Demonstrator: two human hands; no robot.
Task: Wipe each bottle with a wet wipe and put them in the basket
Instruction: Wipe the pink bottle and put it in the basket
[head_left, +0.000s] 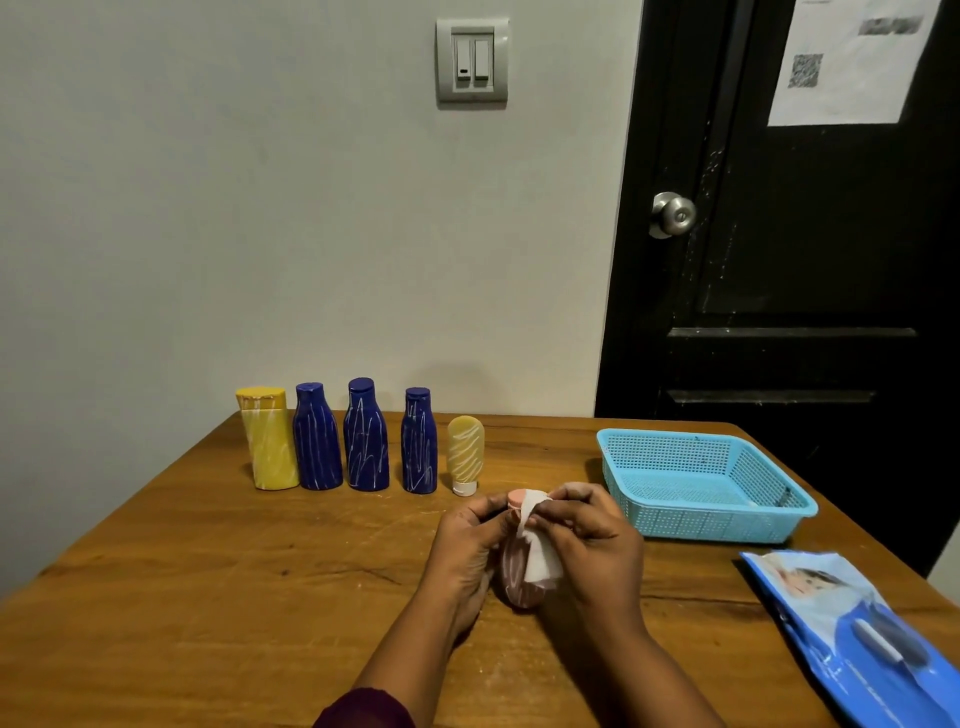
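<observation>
A small pink bottle (514, 571) with white streaks is held above the table, near its front middle. My left hand (467, 540) grips its left side. My right hand (587, 530) presses a white wet wipe (540, 561) against the bottle's neck and right side. Behind them a row of streaked bottles stands on the table: a large yellow bottle (267, 441), three dark blue bottles (317, 441) (366, 439) (418, 444), and a small yellow tube (465, 454) standing on its white cap. A light blue mesh basket (670, 441) sits to the right with no bottles in it.
A blue wet-wipe pack (852, 634) lies at the table's right front corner. The wooden table (208, 597) meets a grey wall at the back. A black door (805, 260) stands behind the basket.
</observation>
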